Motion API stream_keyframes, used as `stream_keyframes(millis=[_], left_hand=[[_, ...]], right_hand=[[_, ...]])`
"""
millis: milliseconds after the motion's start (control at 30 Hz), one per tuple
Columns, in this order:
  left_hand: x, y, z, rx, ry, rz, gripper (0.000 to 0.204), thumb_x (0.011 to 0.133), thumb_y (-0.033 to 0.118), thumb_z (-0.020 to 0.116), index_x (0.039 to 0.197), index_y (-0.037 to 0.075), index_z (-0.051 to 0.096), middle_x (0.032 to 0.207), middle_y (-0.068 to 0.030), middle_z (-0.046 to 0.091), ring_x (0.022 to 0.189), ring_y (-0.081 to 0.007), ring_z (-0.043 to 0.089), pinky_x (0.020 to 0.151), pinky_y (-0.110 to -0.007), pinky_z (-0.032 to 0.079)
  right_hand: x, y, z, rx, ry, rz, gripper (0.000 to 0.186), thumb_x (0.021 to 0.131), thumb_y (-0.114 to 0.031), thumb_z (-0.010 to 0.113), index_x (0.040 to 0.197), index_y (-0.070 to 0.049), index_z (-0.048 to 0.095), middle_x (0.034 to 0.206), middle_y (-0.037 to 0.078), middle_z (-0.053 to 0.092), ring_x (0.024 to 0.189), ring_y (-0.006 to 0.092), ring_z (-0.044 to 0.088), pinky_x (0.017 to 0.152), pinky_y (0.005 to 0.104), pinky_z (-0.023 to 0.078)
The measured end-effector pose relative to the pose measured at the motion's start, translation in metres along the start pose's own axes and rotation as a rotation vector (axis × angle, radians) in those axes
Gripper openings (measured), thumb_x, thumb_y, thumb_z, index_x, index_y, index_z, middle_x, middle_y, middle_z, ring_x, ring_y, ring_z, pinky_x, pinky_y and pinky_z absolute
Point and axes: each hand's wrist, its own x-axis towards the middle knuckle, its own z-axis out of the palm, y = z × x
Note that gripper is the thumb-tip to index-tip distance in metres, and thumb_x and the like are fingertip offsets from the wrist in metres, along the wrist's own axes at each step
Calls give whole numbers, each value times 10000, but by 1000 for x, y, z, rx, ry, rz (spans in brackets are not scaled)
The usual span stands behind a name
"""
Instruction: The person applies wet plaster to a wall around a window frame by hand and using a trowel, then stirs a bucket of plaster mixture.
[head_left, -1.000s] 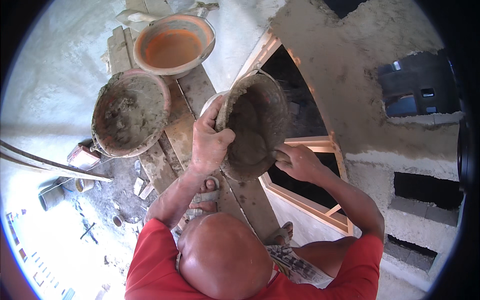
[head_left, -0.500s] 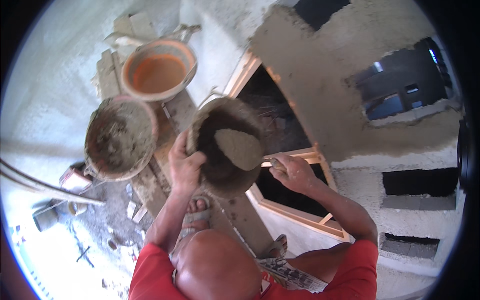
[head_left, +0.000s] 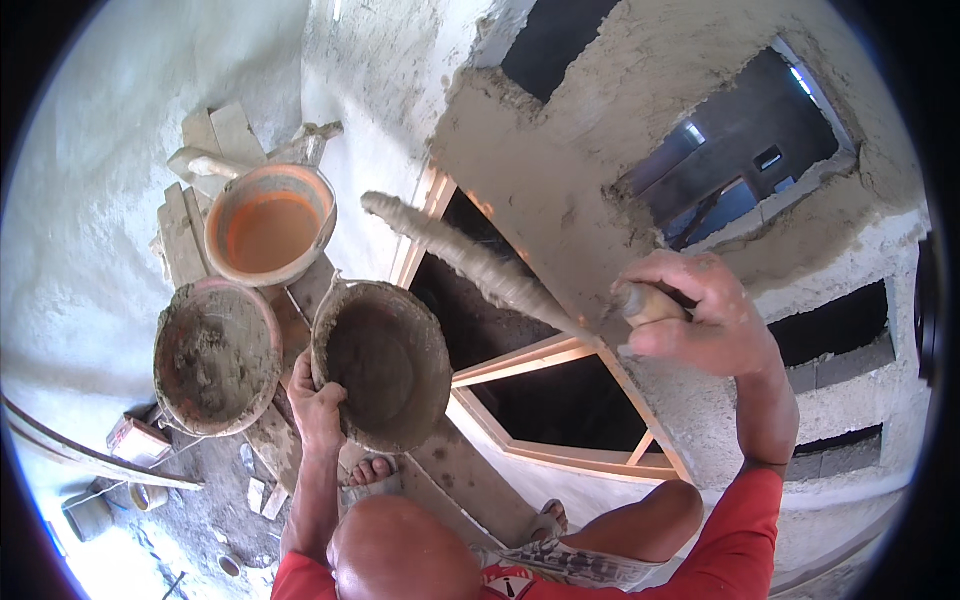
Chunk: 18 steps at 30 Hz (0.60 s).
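My left hand (head_left: 318, 410) grips the near-left rim of a mortar-caked bucket (head_left: 432, 385), thumb over the edge, and the bucket tips so its inside shows. Raised at the right, my right hand (head_left: 712, 310) is closed round the wooden handle of a trowel (head_left: 650, 305). From the trowel a long, blurred strip of wet grey mortar (head_left: 470, 258) reaches up and left, above the bucket and the wooden frame. The blade itself cannot be told apart from the mortar. Behind the strip stands the partly plastered wall (head_left: 560, 200).
Left of the held bucket are a second dirty basin (head_left: 172, 385) and an orange-lined basin (head_left: 213, 240) with brownish liquid. They stand on planks (head_left: 488, 490) by my sandalled feet. A wooden frame (head_left: 540, 452) surrounds dark openings. Rubble and a small pail (head_left: 88, 518) lie below.
My right hand has risen up and right out of the bucket with the trowel and a load of mortar. My left hand and the bucket now appear lower and further left; the view has shifted.
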Motion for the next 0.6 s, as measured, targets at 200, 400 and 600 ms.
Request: stream_keyframes(millis=[200,400,600], left_hand=[[-2,-3,4,31,-34,-22,604,624,-112,460,1208,-39,593,1063,-67,683,916,-130,651,826,-241,512],[0,2,16,-38,16,3,586,635,-117,472,1201,-46,606,1032,-52,667,897,-123,624,840,-245,496],[-3,26,59,60,-127,16,613,647,-97,499,1252,-59,592,1071,-67,681,930,-136,641,834,-250,505]], right_hand=[[-7,88,-68,-193,368,535,362,902,-294,669,1182,-67,694,800,-7,621,708,103,596,626,282,507],[-22,43,-122,-410,510,439,359,936,-268,649,1249,-91,658,839,-12,602,701,92,577,608,257,505],[-44,79,32,-415,-142,281,356,914,-278,629,1225,-103,623,1094,171,640,941,336,661,833,455,537]])
